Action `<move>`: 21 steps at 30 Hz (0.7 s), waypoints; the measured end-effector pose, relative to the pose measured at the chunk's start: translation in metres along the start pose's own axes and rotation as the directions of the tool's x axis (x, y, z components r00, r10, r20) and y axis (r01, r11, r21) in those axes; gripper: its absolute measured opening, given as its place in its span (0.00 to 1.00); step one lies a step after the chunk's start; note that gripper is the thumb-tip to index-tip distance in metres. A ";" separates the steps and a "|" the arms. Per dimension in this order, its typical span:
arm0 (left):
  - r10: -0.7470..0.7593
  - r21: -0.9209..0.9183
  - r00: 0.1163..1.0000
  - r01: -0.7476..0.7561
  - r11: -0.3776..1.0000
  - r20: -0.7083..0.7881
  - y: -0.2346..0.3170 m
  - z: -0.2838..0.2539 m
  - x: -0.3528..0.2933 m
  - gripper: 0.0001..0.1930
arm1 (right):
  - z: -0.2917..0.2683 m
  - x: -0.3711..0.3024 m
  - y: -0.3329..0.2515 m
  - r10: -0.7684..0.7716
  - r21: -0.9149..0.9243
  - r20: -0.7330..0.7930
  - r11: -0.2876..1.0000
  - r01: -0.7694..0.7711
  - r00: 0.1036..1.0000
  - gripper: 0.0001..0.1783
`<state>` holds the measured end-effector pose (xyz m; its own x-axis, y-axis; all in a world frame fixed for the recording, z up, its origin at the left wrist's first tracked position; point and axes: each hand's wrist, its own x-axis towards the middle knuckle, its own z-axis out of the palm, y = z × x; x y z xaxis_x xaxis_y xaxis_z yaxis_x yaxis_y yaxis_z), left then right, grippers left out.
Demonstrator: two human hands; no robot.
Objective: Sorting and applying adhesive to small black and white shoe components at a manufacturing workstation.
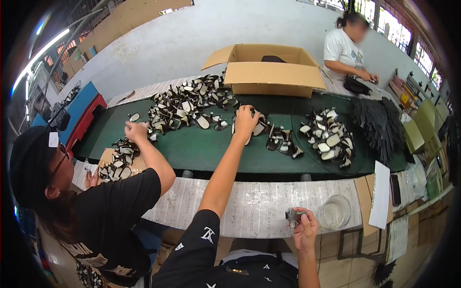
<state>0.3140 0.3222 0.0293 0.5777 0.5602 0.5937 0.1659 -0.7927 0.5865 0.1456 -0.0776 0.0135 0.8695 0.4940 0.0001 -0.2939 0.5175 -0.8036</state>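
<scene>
1. One long green work surface (206, 153) crossed the view, a pale covered ledge (249, 201) along its near side.
2. An open cardboard box (269, 81) stood at the far edge.
3. A large heap of black-and-white pieces (185, 103) lay left of it.
4. A clear round container (334, 212) sat on the ledge.
5. The left hand (246, 117) bent over pieces mid-surface; its grip could not be told.
6. The right hand (305, 228), beside the container, pinched a small dark piece (292, 217).

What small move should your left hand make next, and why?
Perhaps the left hand should lift one of the small black-and-white parts off the green belt and bring it closer: it reaches in among them, though its grip is unclear, while the right hand holds a small dark piece near the body.
</scene>
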 end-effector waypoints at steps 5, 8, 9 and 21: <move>0.031 0.231 0.988 0.005 0.973 -0.151 -0.072 0.010 0.042 0.23 | -0.005 0.029 0.020 0.186 0.155 -0.001 0.971 -0.184 0.982 0.14; -0.077 0.319 0.966 0.156 0.935 -0.247 -0.130 -0.003 0.074 0.21 | -0.007 0.024 0.020 0.241 0.160 -0.010 0.958 -0.236 0.970 0.14; -0.201 0.213 0.958 0.244 0.946 -0.203 -0.132 0.003 0.085 0.20 | 0.000 0.025 0.013 0.255 0.110 -0.088 0.963 -0.245 0.963 0.12; 0.096 0.553 0.974 0.035 0.832 -0.207 -0.214 0.029 0.179 0.22 | -0.005 0.032 0.005 0.382 0.224 -0.153 0.912 -0.345 0.911 0.14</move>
<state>0.4047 0.5849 -0.0059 0.4127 0.5187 0.7487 0.6004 -0.7731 0.2046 0.1743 -0.0624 0.0060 0.7406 0.5412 -0.3983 -0.6567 0.4577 -0.5994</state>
